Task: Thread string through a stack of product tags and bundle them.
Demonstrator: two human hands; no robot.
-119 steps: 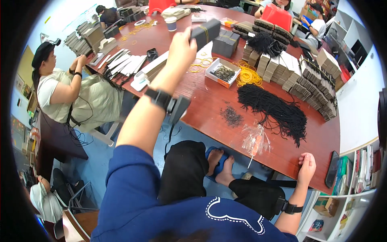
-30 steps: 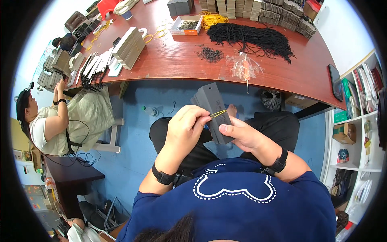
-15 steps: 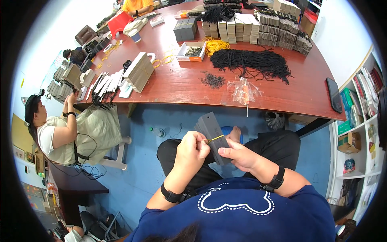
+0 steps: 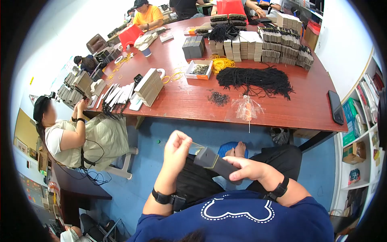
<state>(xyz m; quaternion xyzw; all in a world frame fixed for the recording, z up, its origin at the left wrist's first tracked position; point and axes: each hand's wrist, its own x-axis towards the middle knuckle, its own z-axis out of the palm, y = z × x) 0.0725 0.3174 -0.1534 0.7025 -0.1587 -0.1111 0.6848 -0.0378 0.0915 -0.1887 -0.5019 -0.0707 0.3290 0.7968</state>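
Above my lap, my right hand (image 4: 250,167) is wrapped around a stack of dark grey hang tags (image 4: 221,167), thumb on top. The stack's far end tilts up to the left and shows a small hole. My left hand (image 4: 177,151), to the left of the stack, has its fingertips pinched on a yellow rubber band (image 4: 195,144). Thin and partly blurred, the band stretches from those fingers to the stack, and part of it crosses the tags near their far end.
Beyond my knees stands a red-brown table (image 4: 177,105) with black cords (image 4: 256,80), yellow rubber bands (image 4: 222,64), a small box of metal parts (image 4: 199,69), stacked tags (image 4: 150,86) and a phone (image 4: 335,107). A co-worker (image 4: 60,133) sits at left. Shelves (image 4: 358,161) stand at right.
My left hand has moved away from the stack to the left, drawing the rubber band out. The stack has turned, its far end swinging left. The view has tilted up, showing more people behind the table.
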